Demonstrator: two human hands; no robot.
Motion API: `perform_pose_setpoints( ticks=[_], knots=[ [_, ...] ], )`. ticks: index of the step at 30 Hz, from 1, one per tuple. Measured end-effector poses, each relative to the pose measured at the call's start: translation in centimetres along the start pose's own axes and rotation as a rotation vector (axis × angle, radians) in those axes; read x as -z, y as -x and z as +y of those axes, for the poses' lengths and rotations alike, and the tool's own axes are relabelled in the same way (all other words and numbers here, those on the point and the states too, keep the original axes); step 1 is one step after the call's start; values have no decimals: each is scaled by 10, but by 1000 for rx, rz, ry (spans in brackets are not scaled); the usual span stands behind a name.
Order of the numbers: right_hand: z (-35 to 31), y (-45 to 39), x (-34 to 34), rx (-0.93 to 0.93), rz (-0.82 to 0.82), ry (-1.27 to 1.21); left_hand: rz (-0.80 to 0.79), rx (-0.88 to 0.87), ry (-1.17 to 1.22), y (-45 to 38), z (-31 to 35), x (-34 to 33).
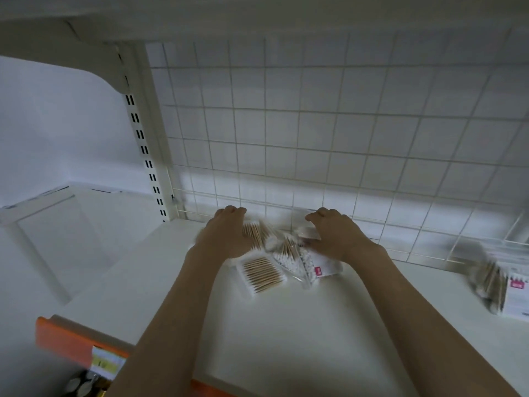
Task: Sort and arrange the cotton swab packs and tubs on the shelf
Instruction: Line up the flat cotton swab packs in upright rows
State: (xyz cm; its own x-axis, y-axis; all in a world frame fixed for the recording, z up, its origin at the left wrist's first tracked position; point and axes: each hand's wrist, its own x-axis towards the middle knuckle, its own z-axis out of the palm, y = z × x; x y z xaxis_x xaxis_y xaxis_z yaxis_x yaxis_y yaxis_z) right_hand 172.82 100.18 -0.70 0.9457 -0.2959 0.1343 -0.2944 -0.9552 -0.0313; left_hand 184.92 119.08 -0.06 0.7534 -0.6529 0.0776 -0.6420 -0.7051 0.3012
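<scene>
A: While both arms reach in, where's the swab pile [274, 253]?
B: Mid shelf [286, 325], against the wire grid [315, 138].
A: Hands?
B: Left hand [229, 236] and right hand [335, 236] flank it, fingers curled over packs; grip unclear, blurred. More packs [498, 285] far right.

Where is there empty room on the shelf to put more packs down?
The shelf is bare in front, between the loose packs and its orange edge, and between those packs and the stack at the right. It is crowded at the back by the wire grid, under both hands.
</scene>
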Motion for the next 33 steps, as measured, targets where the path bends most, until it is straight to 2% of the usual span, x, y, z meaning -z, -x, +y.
perform_pose_setpoints(
  ticks=[5, 9, 17, 22, 25, 28, 33],
  knots=[
    [2, -6, -7, -36, -37, 2, -126, 26, -22, -11, -3, -5],
    [0, -8, -12, -57, -42, 32, -120, 18, -53, -13, -4, -6],
    [4, 6, -2, -71, 61, -67, -23, -85, 65, 6, 8, 5],
    [12, 40, 20, -57, 176, -179, 162, -120, 130, 30, 27, 14],
    [20, 73, 29, -65, 240, -253, 253, -114, 242, 48, 48, 15],
    [31, 112, 33, -102, 293, -324, 266, -180, 375, 65, 73, 4],
    [56, 167, 33, -190, 269, -360, 286, -317, 601, 86, 125, -28]
  ],
)
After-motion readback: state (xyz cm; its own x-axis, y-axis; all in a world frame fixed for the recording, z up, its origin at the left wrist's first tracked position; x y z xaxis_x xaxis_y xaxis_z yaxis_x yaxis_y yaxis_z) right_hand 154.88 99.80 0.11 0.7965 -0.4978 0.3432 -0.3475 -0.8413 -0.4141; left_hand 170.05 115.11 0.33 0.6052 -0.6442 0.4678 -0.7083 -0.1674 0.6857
